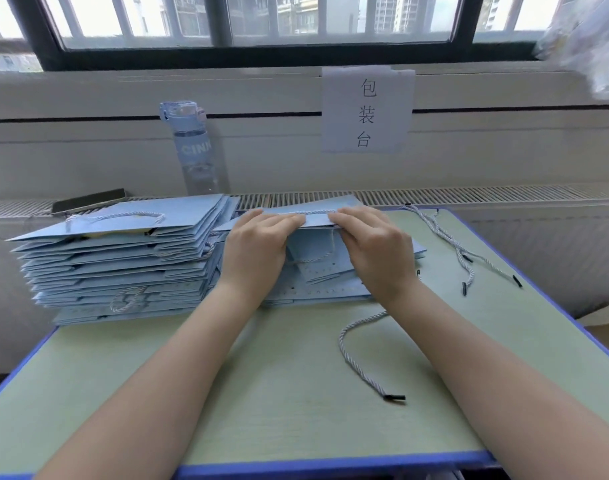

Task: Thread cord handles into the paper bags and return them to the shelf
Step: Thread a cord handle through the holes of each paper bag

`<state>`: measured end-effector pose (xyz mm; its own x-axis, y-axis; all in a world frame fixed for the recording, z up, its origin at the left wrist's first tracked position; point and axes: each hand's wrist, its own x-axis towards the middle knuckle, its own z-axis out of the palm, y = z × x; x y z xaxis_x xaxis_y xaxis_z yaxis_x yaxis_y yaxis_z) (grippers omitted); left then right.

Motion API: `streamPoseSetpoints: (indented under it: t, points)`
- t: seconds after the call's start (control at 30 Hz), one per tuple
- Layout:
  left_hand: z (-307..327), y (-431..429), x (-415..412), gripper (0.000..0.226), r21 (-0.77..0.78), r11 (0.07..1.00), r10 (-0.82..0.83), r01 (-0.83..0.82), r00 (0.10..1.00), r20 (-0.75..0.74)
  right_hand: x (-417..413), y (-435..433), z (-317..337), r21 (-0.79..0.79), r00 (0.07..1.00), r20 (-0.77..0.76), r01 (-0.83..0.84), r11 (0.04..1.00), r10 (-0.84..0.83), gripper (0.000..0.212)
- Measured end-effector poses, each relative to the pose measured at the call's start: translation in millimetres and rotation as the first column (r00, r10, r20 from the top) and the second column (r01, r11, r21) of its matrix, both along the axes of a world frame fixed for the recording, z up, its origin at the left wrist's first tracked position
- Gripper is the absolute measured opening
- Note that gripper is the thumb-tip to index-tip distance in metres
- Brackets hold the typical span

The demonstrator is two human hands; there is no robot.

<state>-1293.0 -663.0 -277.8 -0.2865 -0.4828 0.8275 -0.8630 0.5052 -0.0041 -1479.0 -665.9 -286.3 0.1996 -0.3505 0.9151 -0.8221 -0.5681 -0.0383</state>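
table [296,410] green, blue-edged | loose cord [358,344] lies by the right forearm | left hand [258,251] and right hand [372,247]: fingers curled over the top edge of the paper bag [317,221], holding it atop a low pile [330,291] | stack of threaded bags [116,258] just left | spare cords [459,251] far right | water bottle [195,150] behind

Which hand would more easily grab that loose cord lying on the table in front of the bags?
The right hand, probably. The loose cord lies just beside the right forearm, while the left hand grips the paper bag further away.
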Motion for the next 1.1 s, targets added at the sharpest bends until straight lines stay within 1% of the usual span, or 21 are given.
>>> streamPoseSetpoints:
  t: [0.13, 0.23, 0.3, 0.4, 0.5, 0.57, 0.6, 0.63, 0.67, 0.7, 0.73, 0.77, 0.8, 0.87, 0.97, 1.03, 1.1]
  points:
    - [27, 1, 6, 0.033, -0.015, 0.999, -0.049, 0.05, 0.997, 0.053, 5, 3, 17, -0.113, 0.998, -0.032, 0.044, 0.993, -0.048, 0.019]
    - [61, 2, 25, 0.037, -0.03, 0.998, -0.047, 0.051, 0.992, 0.119, 21, 0, 39, -0.169, 0.999, -0.022, 0.04, 0.985, -0.045, 0.019]
    - [84, 3, 46, 0.033, -0.074, 0.997, -0.011, 0.022, 0.99, 0.139, 41, -3, 58, -0.193, 1.0, 0.004, 0.016, 0.981, -0.015, 0.016]
    - [106, 7, 89, 0.025, -0.12, 0.992, 0.052, -0.036, 0.991, 0.127, 85, -10, 83, -0.216, 0.998, 0.02, -0.054, 0.975, 0.059, 0.013]
    - [112, 18, 138, 0.022, -0.1, 0.988, 0.132, -0.121, 0.986, 0.102, 135, -12, 94, -0.191, 0.987, 0.035, -0.146, 0.971, 0.156, 0.014]
    - [105, 29, 167, 0.023, -0.019, 0.988, 0.154, -0.153, 0.982, 0.106, 163, -7, 85, -0.1, 0.977, 0.012, -0.21, 0.973, 0.213, 0.018]
    - [96, 37, 185, 0.024, 0.077, 0.984, 0.149, -0.159, 0.981, 0.124, 179, -3, 75, -0.036, 0.967, -0.025, -0.254, 0.966, 0.253, 0.02]
    - [84, 44, 197, 0.025, 0.212, 0.965, 0.128, -0.154, 0.983, 0.135, 187, 1, 61, 0.03, 0.952, -0.079, -0.294, 0.955, 0.296, 0.019]
    - [70, 55, 207, 0.027, 0.368, 0.915, 0.12, -0.164, 0.983, 0.141, 194, 6, 47, 0.1, 0.927, -0.15, -0.333, 0.938, 0.345, 0.015]
    - [54, 65, 215, 0.038, 0.501, 0.845, 0.118, -0.187, 0.979, 0.166, 198, 11, 34, 0.154, 0.898, -0.212, -0.359, 0.92, 0.386, 0.013]
    - [39, 73, 220, 0.054, 0.561, 0.797, 0.123, -0.224, 0.969, 0.212, 198, 14, 24, 0.201, 0.872, -0.258, -0.373, 0.906, 0.416, 0.02]
    - [27, 76, 224, 0.068, 0.561, 0.782, 0.143, -0.27, 0.955, 0.26, 197, 15, 17, 0.235, 0.851, -0.287, -0.382, 0.894, 0.439, 0.028]
    - [20, 77, 224, 0.077, 0.531, 0.79, 0.176, -0.308, 0.943, 0.284, 195, 14, 13, 0.265, 0.839, -0.285, -0.396, 0.879, 0.464, 0.033]
    - [21, 71, 216, 0.082, 0.453, 0.827, 0.236, -0.335, 0.936, 0.262, 187, 12, 18, 0.297, 0.83, -0.25, -0.424, 0.856, 0.498, 0.04]
    - [40, 61, 183, 0.069, 0.303, 0.906, 0.234, -0.296, 0.946, 0.225, 166, 9, 30, 0.31, 0.852, -0.198, -0.415, 0.855, 0.485, 0.047]
    - [48, 53, 152, 0.063, 0.236, 0.944, 0.186, -0.23, 0.963, 0.194, 144, 8, 37, 0.308, 0.88, -0.141, -0.396, 0.865, 0.453, 0.046]
    - [52, 44, 118, 0.055, 0.203, 0.968, 0.116, -0.147, 0.981, 0.157, 116, 3, 37, 0.317, 0.916, -0.106, -0.337, 0.887, 0.387, 0.045]
